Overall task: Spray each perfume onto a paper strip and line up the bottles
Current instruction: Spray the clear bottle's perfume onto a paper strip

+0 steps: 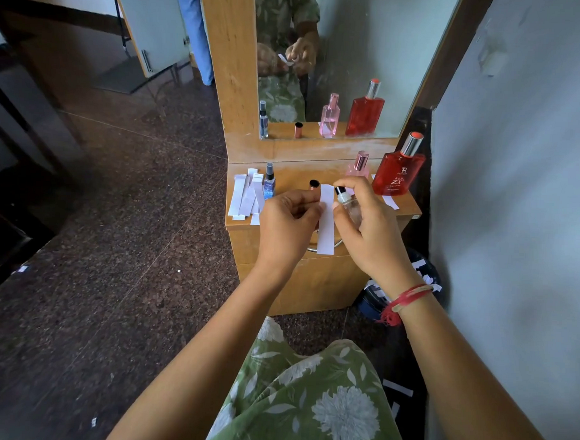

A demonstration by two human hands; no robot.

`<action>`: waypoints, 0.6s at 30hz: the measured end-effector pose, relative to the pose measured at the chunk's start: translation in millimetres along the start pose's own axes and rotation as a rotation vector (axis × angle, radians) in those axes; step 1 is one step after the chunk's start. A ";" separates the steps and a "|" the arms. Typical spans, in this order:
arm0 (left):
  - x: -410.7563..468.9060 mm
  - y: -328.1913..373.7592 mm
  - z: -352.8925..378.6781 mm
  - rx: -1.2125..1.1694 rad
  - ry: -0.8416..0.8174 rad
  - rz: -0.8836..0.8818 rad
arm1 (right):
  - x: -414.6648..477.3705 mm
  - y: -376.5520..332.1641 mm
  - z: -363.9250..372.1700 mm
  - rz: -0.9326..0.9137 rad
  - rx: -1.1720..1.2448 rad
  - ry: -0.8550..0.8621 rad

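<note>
You hold strip and sprayer side by side at mid-frame.
Your left hand (287, 219) pinches the paper strip (326, 234) near its top, with its long axis hanging straight down. Just right of it, your right hand (374, 233) curls its fingers round the clear bottle (348, 205), whose black spray head is level with the strip's upper end.

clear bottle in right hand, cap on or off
Off: clear bottle in the right hand shows a bare black nozzle; loose cap stands nearby.
</note>
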State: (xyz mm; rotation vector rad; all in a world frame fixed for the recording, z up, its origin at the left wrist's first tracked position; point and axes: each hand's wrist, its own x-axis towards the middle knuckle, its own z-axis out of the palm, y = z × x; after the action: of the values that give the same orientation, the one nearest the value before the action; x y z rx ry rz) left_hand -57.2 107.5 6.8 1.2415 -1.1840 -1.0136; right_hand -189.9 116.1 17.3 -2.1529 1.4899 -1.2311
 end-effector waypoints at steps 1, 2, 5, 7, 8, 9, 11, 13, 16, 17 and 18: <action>-0.1 0.3 0.1 -0.001 -0.004 0.004 | -0.4 0.5 0.7 0.002 -0.007 -0.004; -0.3 0.5 0.4 -0.002 -0.006 0.006 | -0.6 0.6 1.1 0.004 -0.011 -0.004; -0.3 -0.1 0.6 0.001 -0.008 0.005 | -0.3 0.6 1.7 -0.001 -0.021 0.000; -0.2 -1.0 0.5 0.006 -0.009 0.003 | 0.0 1.1 2.2 0.003 -0.016 0.010; -0.3 -1.5 0.5 0.005 -0.010 0.000 | 0.1 1.4 2.3 0.010 -0.004 0.022; -0.3 -1.9 0.4 0.005 -0.011 -0.002 | 0.1 1.8 2.5 0.018 0.009 0.036; -0.4 -2.4 0.1 0.006 -0.009 0.003 | 0.7 2.4 2.2 0.024 0.022 0.048; -0.5 -3.2 0.2 0.008 -0.008 0.004 | 0.6 2.2 1.8 0.018 0.008 0.033; -0.8 -4.0 0.5 0.014 -0.009 0.004 | 0.1 3.2 2.8 0.011 -0.012 0.038; -0.6 -4.5 0.5 0.017 -0.007 0.004 | -0.3 4.0 3.4 0.018 -0.008 0.049; -0.4 -5.1 0.4 0.017 -0.005 0.004 | -0.8 4.4 3.9 0.027 -0.001 0.060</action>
State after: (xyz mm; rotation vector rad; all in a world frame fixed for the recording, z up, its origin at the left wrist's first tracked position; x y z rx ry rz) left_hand -57.4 107.4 1.7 1.2501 -1.2005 -1.0065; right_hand -189.9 113.8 11.8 -2.1076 1.5381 -1.2965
